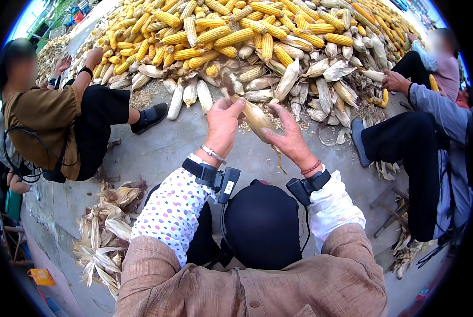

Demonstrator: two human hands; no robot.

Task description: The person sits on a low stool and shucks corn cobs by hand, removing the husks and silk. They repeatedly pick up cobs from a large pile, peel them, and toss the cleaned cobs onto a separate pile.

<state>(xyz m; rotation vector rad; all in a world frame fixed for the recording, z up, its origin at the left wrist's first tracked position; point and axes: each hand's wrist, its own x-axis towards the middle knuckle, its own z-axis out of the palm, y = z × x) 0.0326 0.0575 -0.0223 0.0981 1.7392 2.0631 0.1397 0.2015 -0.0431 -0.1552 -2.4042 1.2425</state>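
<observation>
A dry ear of corn in its pale husk [256,119] is held between my two hands, slanting down to the right. My left hand [221,126] pinches its upper end, thumb and fingers closed together. At the lower end my right hand [294,141] presses its thumb on the husk, the index finger lifted off it; its other fingers are partly hidden. A loose strip of husk hangs below that thumb. Just beyond my hands, ears still in husk [288,82] lie at the foot of a large heap of bare yellow corn ears [236,37].
Torn husks [107,232] are piled on the concrete floor [194,153] at my left. A person in a brown top [46,124] sits at the left. At the right another person's hand [396,83] holds a husked-over ear. More husks [404,248] lie at the lower right.
</observation>
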